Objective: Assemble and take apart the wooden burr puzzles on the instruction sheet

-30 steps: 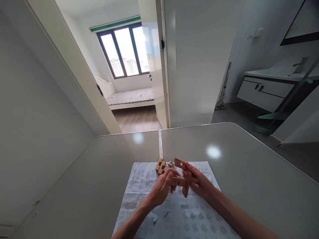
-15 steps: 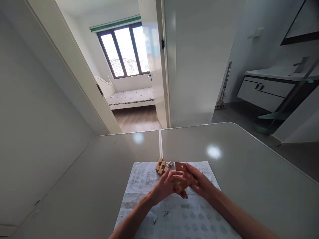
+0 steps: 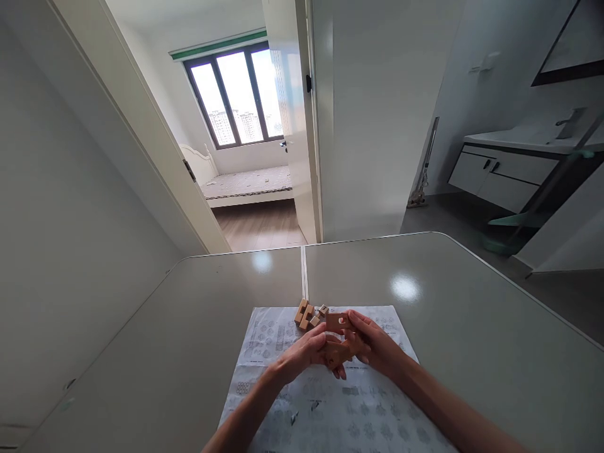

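Note:
My right hand [image 3: 370, 336] pinches a flat wooden piece [image 3: 334, 322] with a hole through it, holding it up above the paper. My left hand [image 3: 311, 349] is closed around another wooden puzzle piece [image 3: 336, 353], just below the first one. The fingers of both hands overlap near this lower piece, so part of it is hidden. Beyond my left hand, notched wooden blocks [image 3: 302, 314] lie on the printed paper sheet [image 3: 264, 343]. Two smaller wooden pieces sit beside them, one of them a small cube [image 3: 323, 310] with a dark mark.
The sheet lies on a glossy grey table [image 3: 189, 352] with a seam across it. Past the table's far edge stand an open door [image 3: 297, 126] and a bed [image 3: 250, 182]. A washbasin cabinet [image 3: 504, 170] is at the right.
The flat holed piece has turned and shifted slightly left, its hole now facing me. My left hand has drawn a little to the left and its fingers have changed position.

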The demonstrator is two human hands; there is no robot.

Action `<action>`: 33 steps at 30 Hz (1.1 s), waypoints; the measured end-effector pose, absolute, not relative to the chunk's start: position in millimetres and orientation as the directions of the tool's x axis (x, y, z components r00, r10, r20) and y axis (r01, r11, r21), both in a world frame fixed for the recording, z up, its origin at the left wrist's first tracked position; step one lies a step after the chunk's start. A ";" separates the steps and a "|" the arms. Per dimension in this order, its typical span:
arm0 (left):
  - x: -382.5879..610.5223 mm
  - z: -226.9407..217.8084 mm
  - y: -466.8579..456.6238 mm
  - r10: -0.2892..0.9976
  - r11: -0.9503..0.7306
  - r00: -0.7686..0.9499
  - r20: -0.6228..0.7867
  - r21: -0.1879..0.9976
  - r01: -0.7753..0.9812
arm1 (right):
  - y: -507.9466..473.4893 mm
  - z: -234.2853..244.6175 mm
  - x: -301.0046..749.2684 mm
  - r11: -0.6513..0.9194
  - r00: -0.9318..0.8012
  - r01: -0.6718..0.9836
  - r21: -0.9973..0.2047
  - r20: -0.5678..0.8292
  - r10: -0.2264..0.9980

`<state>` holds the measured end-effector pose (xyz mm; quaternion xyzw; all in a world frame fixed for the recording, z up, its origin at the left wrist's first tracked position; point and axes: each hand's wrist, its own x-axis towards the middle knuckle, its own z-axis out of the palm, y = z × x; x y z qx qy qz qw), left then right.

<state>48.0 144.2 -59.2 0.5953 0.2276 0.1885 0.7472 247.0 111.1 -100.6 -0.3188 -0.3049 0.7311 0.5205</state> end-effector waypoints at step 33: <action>41.6 -63.0 155.4 0.613 0.712 0.744 -0.265 0.593 -0.375 | 123.8 -105.6 252.2 -0.231 -0.100 -0.795 -0.561 -0.254 0.962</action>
